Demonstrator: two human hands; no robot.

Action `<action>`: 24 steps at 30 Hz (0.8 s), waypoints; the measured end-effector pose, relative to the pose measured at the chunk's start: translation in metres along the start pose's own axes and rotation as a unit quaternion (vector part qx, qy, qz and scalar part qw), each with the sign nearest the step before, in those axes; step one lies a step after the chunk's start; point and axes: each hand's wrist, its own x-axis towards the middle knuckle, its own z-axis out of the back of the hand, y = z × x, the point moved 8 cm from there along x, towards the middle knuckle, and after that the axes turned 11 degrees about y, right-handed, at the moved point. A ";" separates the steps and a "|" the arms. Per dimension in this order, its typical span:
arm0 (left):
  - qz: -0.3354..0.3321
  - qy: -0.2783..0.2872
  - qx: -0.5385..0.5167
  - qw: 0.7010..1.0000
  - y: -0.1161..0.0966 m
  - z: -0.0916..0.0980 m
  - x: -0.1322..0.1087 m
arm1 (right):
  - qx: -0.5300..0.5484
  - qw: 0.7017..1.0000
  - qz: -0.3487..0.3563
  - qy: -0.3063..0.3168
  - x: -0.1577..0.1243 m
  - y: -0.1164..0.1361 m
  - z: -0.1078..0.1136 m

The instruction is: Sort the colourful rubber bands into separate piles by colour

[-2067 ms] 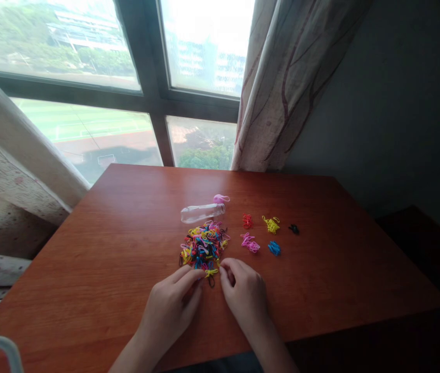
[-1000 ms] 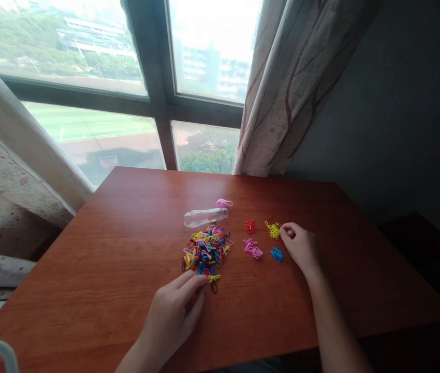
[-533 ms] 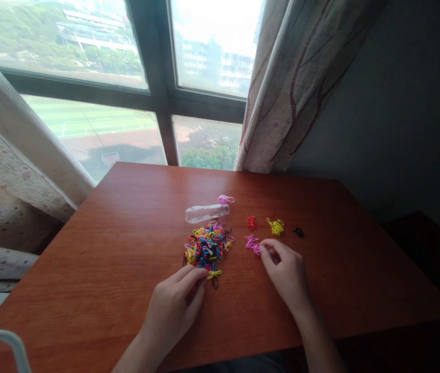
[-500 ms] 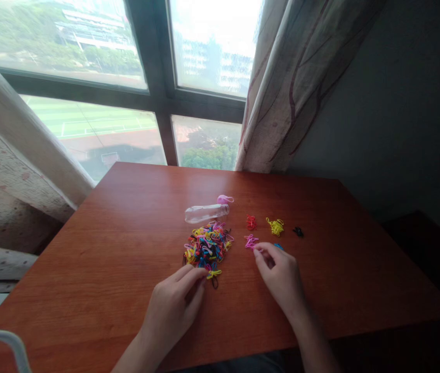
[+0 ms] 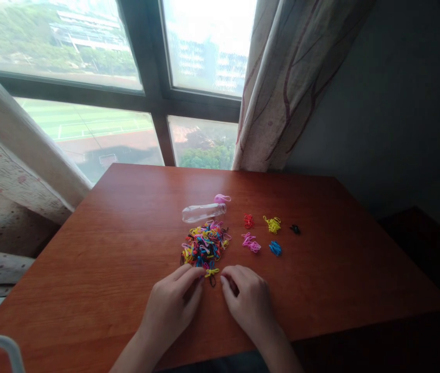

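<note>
A mixed heap of small coloured rubber bands (image 5: 205, 242) lies mid-table. At its near edge, a few loose bands, including a yellow rubber band (image 5: 212, 272) and a black one (image 5: 213, 281), stick out. My left hand (image 5: 175, 300) pinches at those loose bands, thumb and forefinger closed on their left side. Just right of them is my right hand (image 5: 249, 298), thumb and forefinger curled together; anything between its tips is too small to make out. Sorted piles sit to the right: red (image 5: 248, 221), yellow (image 5: 272, 224), black (image 5: 295, 229), pink (image 5: 251, 243) and blue (image 5: 275, 248).
A clear plastic bottle (image 5: 203, 213) lies on its side behind the heap, with a pink looped cap (image 5: 222, 198) beside its mouth. The brown wooden table (image 5: 107, 248) meets a window at the back. A pale curved bar (image 5: 2, 342) stands at lower left.
My right hand has moved left and nearer from the pink pile to the loose bands, uncovering the blue pile. My left hand stays at the heap's near edge. The view has shifted slightly.
</note>
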 end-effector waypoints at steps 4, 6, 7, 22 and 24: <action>-0.001 0.000 0.002 1.000 0.001 0.000 0.000 | 0.001 1.000 0.005 0.001 -0.001 0.001 -0.001; 0.001 0.002 0.006 1.000 0.001 0.000 0.000 | 0.002 1.000 0.006 0.001 -0.002 0.001 -0.002; 0.003 0.002 0.009 1.000 0.002 -0.001 0.000 | 0.003 1.000 0.006 0.000 -0.002 0.000 -0.002; 0.014 0.002 0.072 0.997 -0.002 -0.002 0.002 | -0.014 1.000 0.016 -0.010 0.000 0.003 0.001; 0.021 -0.006 0.035 0.999 0.001 0.001 0.001 | -0.016 1.000 0.015 -0.011 0.000 0.003 0.001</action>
